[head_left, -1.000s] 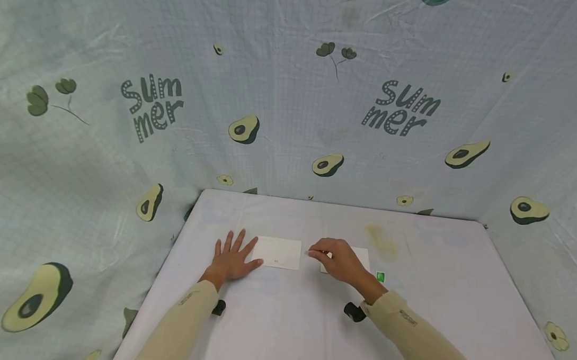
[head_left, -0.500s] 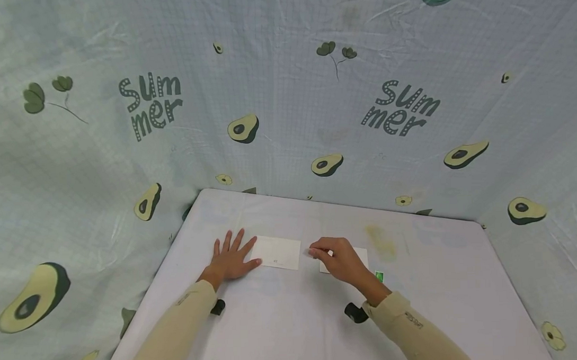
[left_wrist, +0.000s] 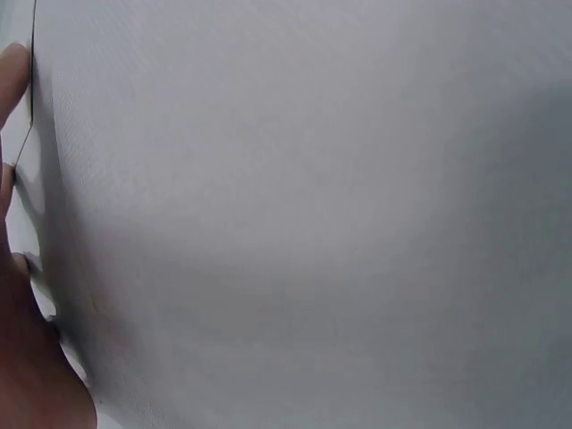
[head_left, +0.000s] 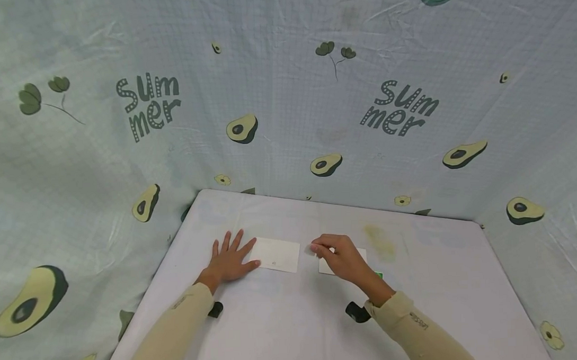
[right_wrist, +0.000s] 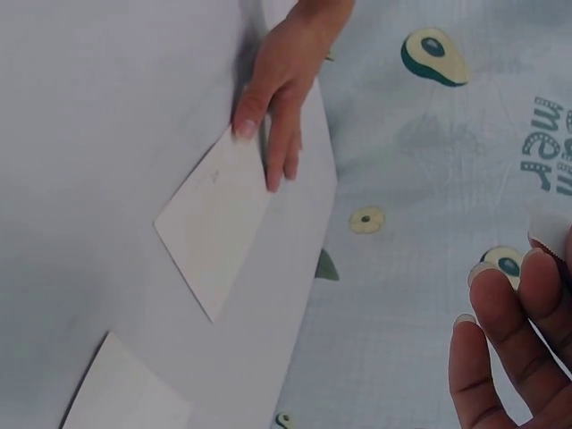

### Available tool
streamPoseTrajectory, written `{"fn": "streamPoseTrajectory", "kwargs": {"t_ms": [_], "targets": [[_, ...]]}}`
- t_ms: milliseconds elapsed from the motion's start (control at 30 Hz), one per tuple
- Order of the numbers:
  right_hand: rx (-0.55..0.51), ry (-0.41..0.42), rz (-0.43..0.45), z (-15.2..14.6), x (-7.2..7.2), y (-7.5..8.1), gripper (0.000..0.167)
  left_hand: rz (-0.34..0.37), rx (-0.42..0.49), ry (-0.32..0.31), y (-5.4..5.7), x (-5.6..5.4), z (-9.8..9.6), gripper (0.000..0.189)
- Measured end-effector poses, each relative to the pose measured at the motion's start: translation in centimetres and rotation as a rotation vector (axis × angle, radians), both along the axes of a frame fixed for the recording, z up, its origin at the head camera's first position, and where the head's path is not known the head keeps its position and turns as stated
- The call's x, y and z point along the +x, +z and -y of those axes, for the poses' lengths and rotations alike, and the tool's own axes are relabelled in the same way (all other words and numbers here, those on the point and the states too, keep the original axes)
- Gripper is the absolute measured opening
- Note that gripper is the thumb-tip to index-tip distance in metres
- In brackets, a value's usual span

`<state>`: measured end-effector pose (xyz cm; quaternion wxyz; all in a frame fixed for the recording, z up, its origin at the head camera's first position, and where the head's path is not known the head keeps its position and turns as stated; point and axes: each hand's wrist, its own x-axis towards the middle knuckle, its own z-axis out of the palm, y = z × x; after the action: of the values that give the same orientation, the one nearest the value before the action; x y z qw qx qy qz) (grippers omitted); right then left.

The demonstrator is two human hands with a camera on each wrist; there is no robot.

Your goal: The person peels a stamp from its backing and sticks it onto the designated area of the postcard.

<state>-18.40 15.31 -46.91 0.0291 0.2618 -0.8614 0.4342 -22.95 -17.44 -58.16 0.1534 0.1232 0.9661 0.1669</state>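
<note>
While the left hand (head_left: 227, 265) touches the white card (head_left: 275, 254) with spread fingers, the card's long axis runs rightward from them toward the right hand (head_left: 344, 258), which pinches a small pale piece (right_wrist: 548, 227)

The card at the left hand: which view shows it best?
The right wrist view: the card appears largest there, with only the end by the left hand partly covered. The head view shows it smaller; the left wrist view catches just a sliver.
</note>
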Motion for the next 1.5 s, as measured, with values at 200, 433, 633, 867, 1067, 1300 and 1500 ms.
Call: {"fn": "streamPoseTrajectory", "kwargs": {"t_ms": [200,433,633,867,1067,1300,1500], "targets": [[-0.009,-0.014,0.004,0.0,0.0,0.1,0.014,-0.015,0.002,0.000,-0.3,0.0,-0.1,0.077],[-0.030,-0.018,0.016,0.2,-0.2,0.1,0.015,-0.015,0.005,0.016,-0.1,0.3,-0.2,0.078],[-0.047,-0.024,0.066,0.2,-0.4,0.0,0.017,-0.040,0.017,0.015,0.1,0.3,-0.3,0.077],[-0.057,-0.035,0.117,0.4,-0.6,-0.2,0.018,-0.193,0.072,0.002,0.7,0.3,-0.6,0.070],[-0.047,-0.046,0.146,0.4,-0.8,-0.1,0.020,-0.179,0.303,0.014,3.2,1.3,-1.9,0.072],[-0.058,-0.062,0.197,0.6,-0.8,-0.2,0.020,-0.147,0.494,-0.010,6.2,2.7,-4.2,0.073],[-0.057,-0.066,0.239,0.9,-0.9,-0.3,0.021,-0.117,0.612,-0.009,8.0,3.5,-6.1,0.069]]}}
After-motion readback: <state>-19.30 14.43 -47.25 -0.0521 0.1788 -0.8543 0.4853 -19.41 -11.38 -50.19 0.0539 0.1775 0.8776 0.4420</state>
